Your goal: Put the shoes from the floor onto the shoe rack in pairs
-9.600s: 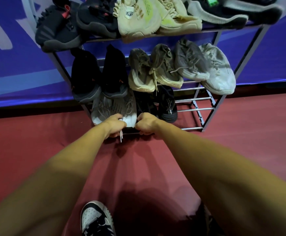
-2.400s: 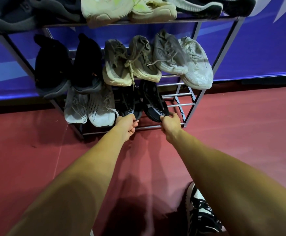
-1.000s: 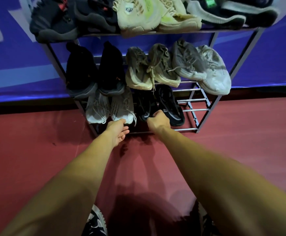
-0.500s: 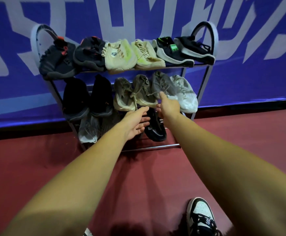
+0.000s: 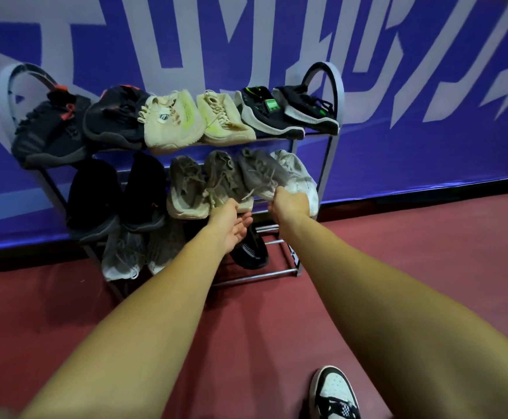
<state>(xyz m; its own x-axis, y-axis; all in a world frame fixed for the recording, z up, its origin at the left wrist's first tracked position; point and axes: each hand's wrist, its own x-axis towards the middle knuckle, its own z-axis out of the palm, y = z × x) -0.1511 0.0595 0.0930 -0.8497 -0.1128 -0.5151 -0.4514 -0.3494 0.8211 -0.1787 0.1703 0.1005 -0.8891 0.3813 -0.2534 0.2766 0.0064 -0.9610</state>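
In the head view, shoes (image 5: 171, 122) sat paired on every shelf of the shoe rack (image 5: 255, 277). Our left hand (image 5: 231, 228) lay spread, palm up, just below its middle shelf. Our right hand (image 5: 290, 205) met the grey shoe (image 5: 261, 175) there, likely squaring the pair; its grip we couldn't tell.

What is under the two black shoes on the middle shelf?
Two pale grey shoes stand side by side on the bottom shelf, toes pointing out. The black shoes above cover their back parts, so the heels and anything behind them cannot be seen.
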